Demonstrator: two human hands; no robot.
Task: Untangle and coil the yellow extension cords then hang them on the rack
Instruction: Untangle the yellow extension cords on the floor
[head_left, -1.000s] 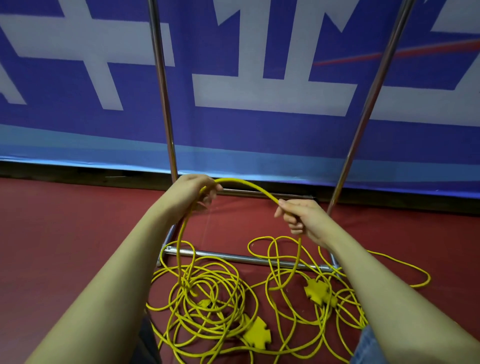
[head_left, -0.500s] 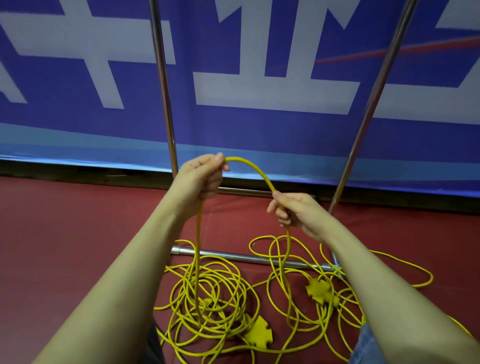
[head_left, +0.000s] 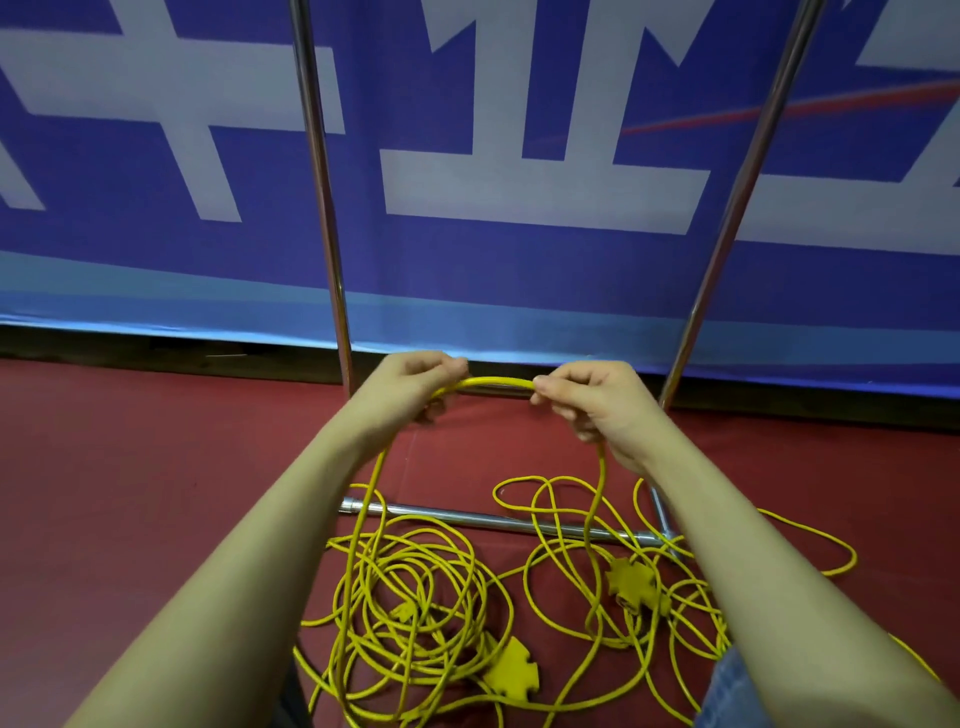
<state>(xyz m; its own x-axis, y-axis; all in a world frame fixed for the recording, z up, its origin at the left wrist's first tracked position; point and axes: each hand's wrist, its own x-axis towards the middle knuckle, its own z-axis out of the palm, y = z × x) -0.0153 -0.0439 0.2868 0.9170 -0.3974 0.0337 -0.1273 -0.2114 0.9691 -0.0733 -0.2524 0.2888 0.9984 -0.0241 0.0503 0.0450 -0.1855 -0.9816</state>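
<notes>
Yellow extension cords (head_left: 410, 613) lie tangled on the red floor below me, with a yellow multi-outlet head (head_left: 511, 673) near the front and another outlet head (head_left: 631, 579) to the right. My left hand (head_left: 415, 387) and my right hand (head_left: 597, 400) each grip one raised cord, and a short arched stretch (head_left: 496, 383) runs between them. From each hand a strand hangs down into the pile. The metal rack stands just behind, its left upright (head_left: 319, 182) and right upright (head_left: 737, 192) rising out of view.
The rack's base bar (head_left: 467, 517) lies on the red floor mat (head_left: 130, 467) with cord loops draped over it. A blue and white banner (head_left: 519, 156) covers the wall behind. Blue denim (head_left: 727, 691) shows at the lower right.
My hands have come closer together and level, so the cord span between them is now short. My left hand has dropped a little, and my right hand has risen toward the rack.
</notes>
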